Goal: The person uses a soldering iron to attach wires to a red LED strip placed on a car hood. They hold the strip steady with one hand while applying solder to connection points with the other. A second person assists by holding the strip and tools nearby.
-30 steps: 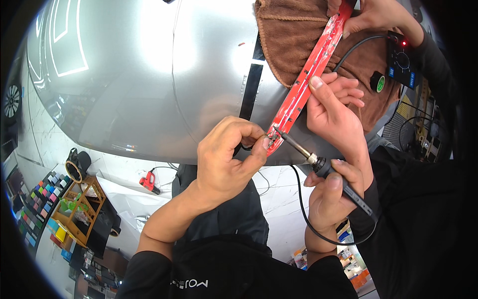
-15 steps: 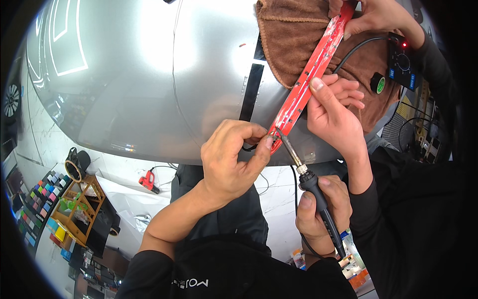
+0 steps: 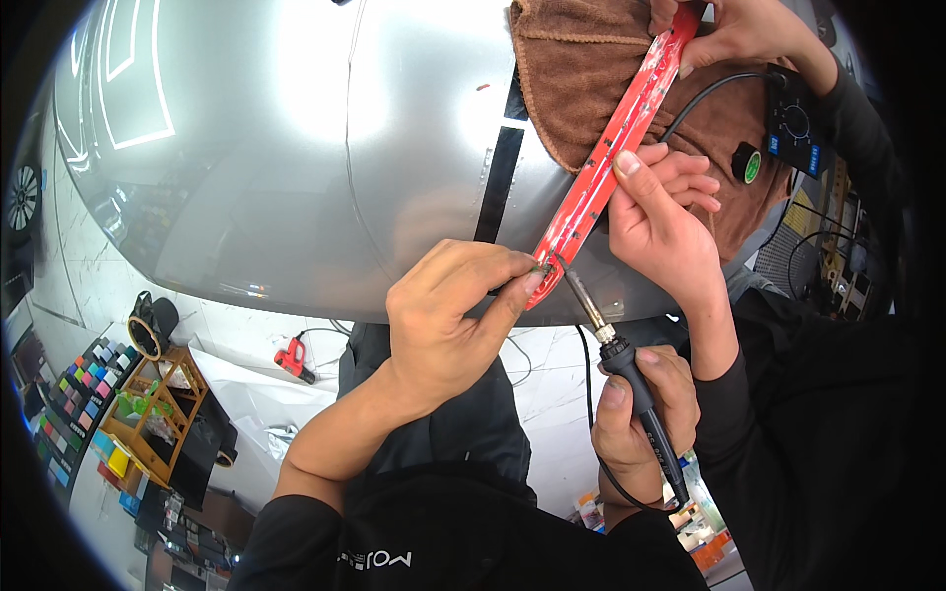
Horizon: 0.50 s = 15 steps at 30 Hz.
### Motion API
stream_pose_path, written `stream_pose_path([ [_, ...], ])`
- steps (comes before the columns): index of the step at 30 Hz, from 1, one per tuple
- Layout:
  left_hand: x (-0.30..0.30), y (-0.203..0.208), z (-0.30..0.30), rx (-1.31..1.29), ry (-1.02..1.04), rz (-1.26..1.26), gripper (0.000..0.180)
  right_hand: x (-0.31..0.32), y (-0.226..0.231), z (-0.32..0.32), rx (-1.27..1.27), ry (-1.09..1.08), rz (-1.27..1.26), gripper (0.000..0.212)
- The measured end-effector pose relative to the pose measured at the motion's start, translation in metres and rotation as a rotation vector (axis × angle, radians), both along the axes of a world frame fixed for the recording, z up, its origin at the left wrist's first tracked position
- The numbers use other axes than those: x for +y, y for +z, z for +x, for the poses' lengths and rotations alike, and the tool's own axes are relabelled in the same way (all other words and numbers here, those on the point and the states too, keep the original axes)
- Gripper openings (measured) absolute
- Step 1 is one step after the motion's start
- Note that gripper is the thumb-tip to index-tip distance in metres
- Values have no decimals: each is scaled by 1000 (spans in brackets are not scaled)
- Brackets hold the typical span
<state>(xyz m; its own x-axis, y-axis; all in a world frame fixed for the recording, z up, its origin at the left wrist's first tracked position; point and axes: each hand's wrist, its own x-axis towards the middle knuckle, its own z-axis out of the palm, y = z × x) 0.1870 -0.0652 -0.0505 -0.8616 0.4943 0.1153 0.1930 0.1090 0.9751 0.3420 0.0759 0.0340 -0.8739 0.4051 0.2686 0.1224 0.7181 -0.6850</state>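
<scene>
A long, narrow red strip [image 3: 598, 163] with a glossy face and small dark parts along it slants across the view. At its lower end, my left hand [image 3: 448, 315] is closed in a pinch; a small dark bit shows by the fingertips, too small to name. My right hand [image 3: 645, 404] grips the black handle of a soldering iron [image 3: 623, 362], its tip close to the strip's lower end; whether it touches, I cannot tell. A co-worker's hand [image 3: 744, 34] grasps the strip's upper end, and another hand [image 3: 665, 217] supports its middle from the right.
Beneath the strip lie a silver-grey car panel [image 3: 246, 197] and a brown towel [image 3: 567, 89]. A black control box [image 3: 796, 123] with a dial sits on the towel, cabled. A red power tool [image 3: 294, 359] rests on the floor near a wooden rack [image 3: 163, 414].
The soldering iron's tip has shifted slightly right along the strip's lower end. My left hand has moved a little left. The control box's red light has gone out.
</scene>
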Motion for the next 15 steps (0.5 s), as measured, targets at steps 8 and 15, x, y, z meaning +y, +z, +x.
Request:
stream_pose_path([
  [8, -2, 0, 1, -86, -4, 18, 12, -4, -2, 0, 13, 65, 4, 39],
  [15, -6, 1, 2, -121, -21, 19, 13, -7, 1, -1, 56, 61, 2, 41],
])
